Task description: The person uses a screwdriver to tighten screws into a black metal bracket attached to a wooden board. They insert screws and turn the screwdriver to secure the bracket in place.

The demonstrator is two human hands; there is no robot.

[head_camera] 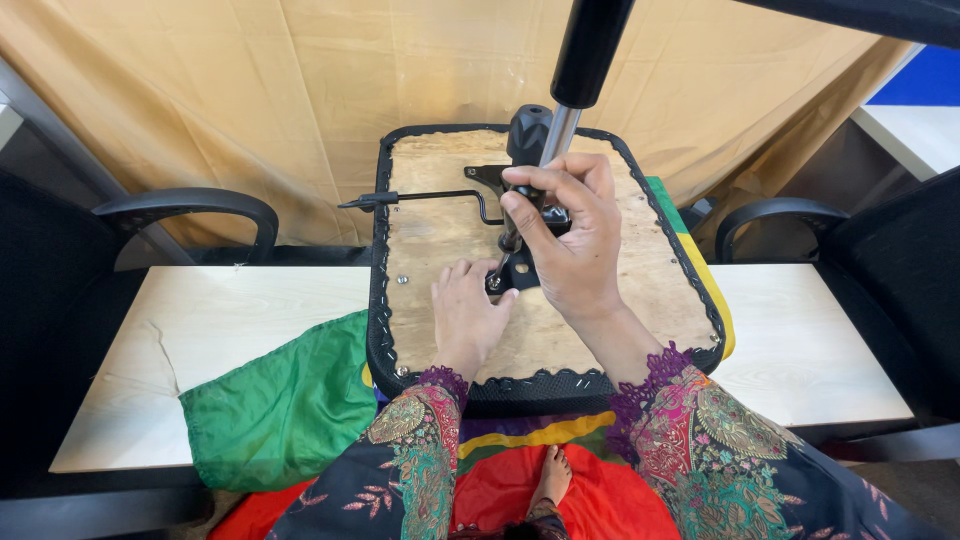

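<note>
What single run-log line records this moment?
left hand: flat on plywood seat underside beside screw | right hand: grips screwdriver at black mounting plate | seat on white table

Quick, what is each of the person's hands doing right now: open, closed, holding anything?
Left hand: open, fingers resting on the plywood seat underside beside the black bracket.
Right hand: closed around a screwdriver pointed down at the bracket.

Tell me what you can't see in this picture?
Head view:
- Tool tip and screw: hidden between the right hand and left hand.
- Black metal plate on the wooden chair seat: mostly covered by the right hand.
- Black pole: cut off by the top edge.
</note>
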